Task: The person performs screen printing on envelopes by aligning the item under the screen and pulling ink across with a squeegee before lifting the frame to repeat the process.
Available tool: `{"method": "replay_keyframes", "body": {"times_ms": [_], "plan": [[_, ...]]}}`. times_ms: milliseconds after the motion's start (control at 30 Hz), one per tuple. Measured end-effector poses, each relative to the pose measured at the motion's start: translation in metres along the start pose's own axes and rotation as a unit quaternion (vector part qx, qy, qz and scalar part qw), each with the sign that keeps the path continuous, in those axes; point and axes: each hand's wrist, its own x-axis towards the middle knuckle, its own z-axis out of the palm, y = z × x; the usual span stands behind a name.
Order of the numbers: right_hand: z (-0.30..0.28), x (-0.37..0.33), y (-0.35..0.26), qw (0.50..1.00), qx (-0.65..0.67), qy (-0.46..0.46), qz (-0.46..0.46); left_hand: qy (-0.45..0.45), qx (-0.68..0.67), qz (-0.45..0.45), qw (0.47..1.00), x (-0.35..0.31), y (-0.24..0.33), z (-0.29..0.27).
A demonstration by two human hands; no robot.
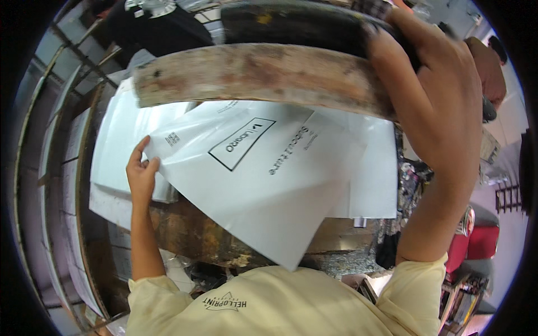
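My right hand (426, 84) is raised high at the upper right, its fingers closed around the end of a stained wooden screen frame (263, 75). The frame is tilted up toward me, with a thick black bar (297, 25) behind its wooden edge. At the left, my left hand (143, 168) pinches the corner of a white sheet (235, 190), possibly a plastic bag, with black print on it. That sheet lies askew and lifted, its near corner pointing at my shirt. Part of its far side is hidden beneath the raised frame.
White sheets (372, 173) lie on the worn, paint-stained table (213, 235), with a white stack (123, 151) on the left. Metal racks (56, 185) stand at the far left. A red chair (482, 242) is at the right; a person in black (157, 25) is beyond the table.
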Motion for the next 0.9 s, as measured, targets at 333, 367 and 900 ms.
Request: {"method": "replay_keyframes", "body": {"times_ms": [333, 367, 900], "plan": [[0.001, -0.022, -0.012, 0.999, -0.030, 0.006, -0.022, -0.007, 0.312, -0.023, 0.950, 0.179, -0.102, -0.160], [0.002, -0.021, -0.012, 0.999, -0.030, 0.006, -0.022, 0.016, 0.392, -0.072, 0.917, 0.189, -0.099, -0.159], [0.056, -0.211, -0.051, 0.962, 0.053, -0.268, -0.018, -0.159, -0.094, -0.078, 0.980, -0.158, 0.049, 0.109]]}}
